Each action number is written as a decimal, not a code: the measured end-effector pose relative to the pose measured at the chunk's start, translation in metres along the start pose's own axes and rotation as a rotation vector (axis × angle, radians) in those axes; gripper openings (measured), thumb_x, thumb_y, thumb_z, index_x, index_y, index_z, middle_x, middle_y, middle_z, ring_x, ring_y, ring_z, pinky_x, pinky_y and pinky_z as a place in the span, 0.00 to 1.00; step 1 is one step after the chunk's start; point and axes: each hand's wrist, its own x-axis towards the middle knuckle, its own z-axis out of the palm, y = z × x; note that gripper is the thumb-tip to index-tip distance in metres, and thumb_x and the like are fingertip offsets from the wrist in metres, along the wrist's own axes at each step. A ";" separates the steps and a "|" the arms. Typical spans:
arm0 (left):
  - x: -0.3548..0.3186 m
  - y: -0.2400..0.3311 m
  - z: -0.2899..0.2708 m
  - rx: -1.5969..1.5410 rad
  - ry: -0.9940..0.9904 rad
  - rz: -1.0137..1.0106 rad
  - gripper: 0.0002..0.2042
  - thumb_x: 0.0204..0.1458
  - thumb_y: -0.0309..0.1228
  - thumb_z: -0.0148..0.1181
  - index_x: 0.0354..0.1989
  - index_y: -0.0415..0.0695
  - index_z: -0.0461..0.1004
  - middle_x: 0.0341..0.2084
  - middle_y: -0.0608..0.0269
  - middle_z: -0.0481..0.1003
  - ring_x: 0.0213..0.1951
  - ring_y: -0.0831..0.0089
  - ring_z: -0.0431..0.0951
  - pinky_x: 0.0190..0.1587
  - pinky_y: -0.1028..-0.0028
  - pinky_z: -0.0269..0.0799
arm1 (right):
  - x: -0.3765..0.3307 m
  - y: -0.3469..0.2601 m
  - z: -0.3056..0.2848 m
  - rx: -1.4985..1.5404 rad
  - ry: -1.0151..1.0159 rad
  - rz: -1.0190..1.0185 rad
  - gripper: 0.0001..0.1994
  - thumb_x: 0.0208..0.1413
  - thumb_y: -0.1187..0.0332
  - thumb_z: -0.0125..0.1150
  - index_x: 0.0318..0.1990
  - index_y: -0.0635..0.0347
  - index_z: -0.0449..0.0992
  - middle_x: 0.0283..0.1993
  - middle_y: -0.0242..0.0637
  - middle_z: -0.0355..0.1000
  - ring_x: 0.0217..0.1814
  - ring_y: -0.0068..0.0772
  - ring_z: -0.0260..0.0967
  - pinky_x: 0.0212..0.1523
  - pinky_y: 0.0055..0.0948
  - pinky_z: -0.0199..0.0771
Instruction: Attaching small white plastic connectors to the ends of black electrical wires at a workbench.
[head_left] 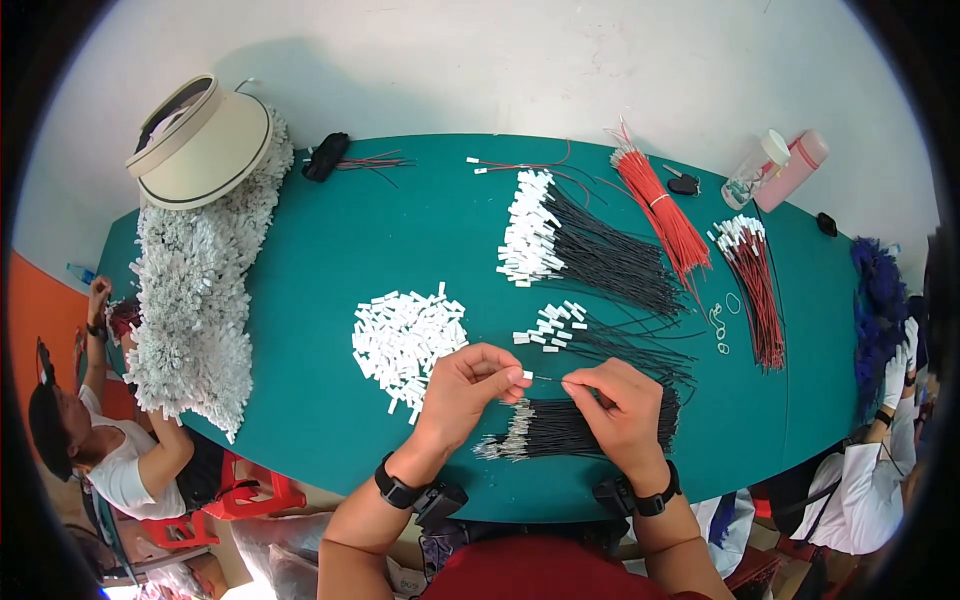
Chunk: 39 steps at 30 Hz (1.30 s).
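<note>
In front of me, my left hand (466, 388) pinches a small white connector housing (528, 375) between thumb and forefinger. My right hand (622, 402) grips a thin black wire (550, 379), its end pointing at the housing; whether the tip is inside is too small to tell. Just below both hands lies a bundle of black wires (562, 428) with bare metal terminals at their left ends. Left of my left hand spreads a pile of loose white housings (405, 345). Beyond my hands rest black wires with housings fitted: a small group (620, 338) and a larger stack (610, 238).
At right lie red wire bundles (665, 215) (755, 290), keys (684, 184), rubber bands (719, 325) and two bottles (755, 165) (795, 170). A heap of white-ended wires (195, 290) under a sun visor (200, 150) borders the left. Two people (110, 430) (860, 480) sit at the table's sides.
</note>
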 end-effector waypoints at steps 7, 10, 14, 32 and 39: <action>0.000 -0.001 0.000 -0.020 -0.003 0.035 0.07 0.55 0.20 0.68 0.41 0.35 0.81 0.34 0.56 0.83 0.36 0.74 0.83 0.42 0.76 0.79 | -0.001 0.002 0.000 0.010 0.005 -0.004 0.05 0.51 0.79 0.70 0.35 0.61 0.83 0.29 0.34 0.78 0.24 0.26 0.68 0.22 0.23 0.63; -0.002 0.000 0.000 0.005 0.017 0.043 0.08 0.54 0.19 0.69 0.42 0.35 0.82 0.35 0.57 0.83 0.37 0.74 0.82 0.43 0.76 0.78 | -0.001 0.002 0.000 0.007 0.003 -0.009 0.05 0.51 0.80 0.70 0.35 0.61 0.83 0.30 0.34 0.79 0.25 0.26 0.69 0.23 0.23 0.65; -0.002 -0.001 -0.001 0.049 0.002 0.040 0.09 0.53 0.18 0.70 0.43 0.35 0.83 0.35 0.58 0.83 0.37 0.74 0.82 0.43 0.77 0.78 | 0.000 0.002 0.000 -0.019 0.002 -0.026 0.05 0.51 0.80 0.70 0.35 0.61 0.83 0.31 0.34 0.79 0.27 0.28 0.71 0.23 0.24 0.66; -0.004 0.000 0.003 0.085 -0.008 0.062 0.08 0.52 0.17 0.70 0.41 0.35 0.84 0.34 0.57 0.83 0.35 0.75 0.82 0.41 0.77 0.78 | 0.000 0.002 0.002 -0.048 -0.016 -0.091 0.07 0.48 0.80 0.71 0.35 0.62 0.82 0.32 0.37 0.79 0.30 0.38 0.74 0.30 0.32 0.74; -0.004 0.000 0.003 0.072 -0.024 0.033 0.07 0.51 0.17 0.70 0.40 0.34 0.83 0.33 0.56 0.83 0.34 0.74 0.82 0.41 0.77 0.79 | -0.001 0.002 0.002 -0.067 -0.020 -0.128 0.07 0.48 0.79 0.70 0.35 0.62 0.82 0.33 0.37 0.79 0.31 0.38 0.75 0.31 0.32 0.74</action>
